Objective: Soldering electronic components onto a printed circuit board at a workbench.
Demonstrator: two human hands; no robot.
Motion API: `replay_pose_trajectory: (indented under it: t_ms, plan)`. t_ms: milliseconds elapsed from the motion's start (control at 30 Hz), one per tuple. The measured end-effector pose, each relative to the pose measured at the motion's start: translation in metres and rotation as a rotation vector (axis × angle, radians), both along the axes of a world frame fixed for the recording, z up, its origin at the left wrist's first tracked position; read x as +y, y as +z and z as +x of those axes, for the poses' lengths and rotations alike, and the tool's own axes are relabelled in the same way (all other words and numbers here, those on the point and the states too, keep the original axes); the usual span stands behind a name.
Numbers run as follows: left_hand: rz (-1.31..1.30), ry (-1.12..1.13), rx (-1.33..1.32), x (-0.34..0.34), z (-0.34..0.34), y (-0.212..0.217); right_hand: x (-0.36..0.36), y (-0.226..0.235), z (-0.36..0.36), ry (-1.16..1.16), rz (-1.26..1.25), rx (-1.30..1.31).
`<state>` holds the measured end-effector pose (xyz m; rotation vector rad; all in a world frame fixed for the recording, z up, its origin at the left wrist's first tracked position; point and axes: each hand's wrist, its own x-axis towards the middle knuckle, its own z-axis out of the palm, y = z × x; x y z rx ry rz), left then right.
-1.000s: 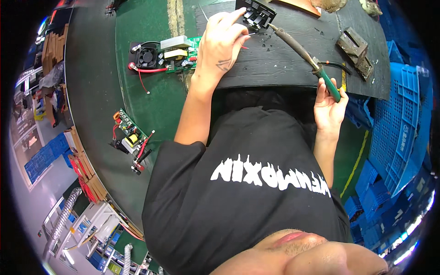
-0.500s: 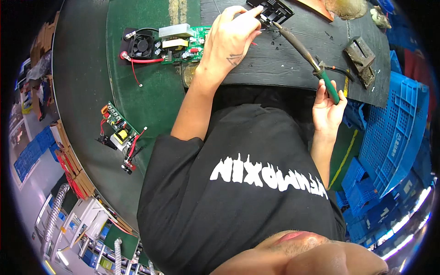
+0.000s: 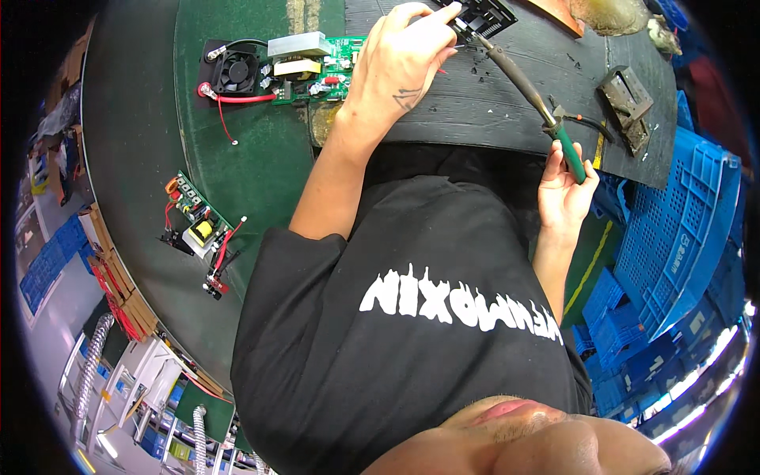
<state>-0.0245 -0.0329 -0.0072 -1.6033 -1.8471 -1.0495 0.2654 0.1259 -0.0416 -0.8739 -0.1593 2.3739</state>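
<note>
My right hand point(image 3: 564, 194) grips a soldering iron point(image 3: 570, 150) by its green handle. The long metal barrel slants up and left, its tip against or very close to a black slotted plastic panel point(image 3: 492, 17) at the top edge. My left hand point(image 3: 396, 67) has its fingers bent at that panel, the index finger over its near edge. What lies between thumb and fingers is mostly hidden, though a bit of red wire shows below them. A green circuit board point(image 3: 339, 54) with a silver heat sink and a black fan point(image 3: 235, 73) runs under the left hand.
A second circuit board point(image 3: 194, 210) with red wires lies on the green mat at left. A metal iron stand point(image 3: 625, 103) sits on the black bench point(image 3: 522, 119) at right, near a yellowish sponge-like lump point(image 3: 609, 14). Blue crates point(image 3: 673, 229) stand beyond the bench's right side.
The view has shifted slightly, moving the boards a little left in the picture. Both hands keep nearly the same pose, with the iron's tip still at the black panel.
</note>
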Motion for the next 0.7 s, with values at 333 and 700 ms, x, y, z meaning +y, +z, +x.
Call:
replay_pose_trajectory:
  t_ms: [333, 700]
  plan:
    - [-0.178, 0.042, -0.278, -0.006, 0.006, 0.013, 0.002, 0.003, 0.000, 0.008, 0.018, 0.028]
    - [-0.141, 0.050, -0.245, -0.004, 0.002, 0.017, 0.006, 0.002, 0.010, 0.016, -0.032, 0.085]
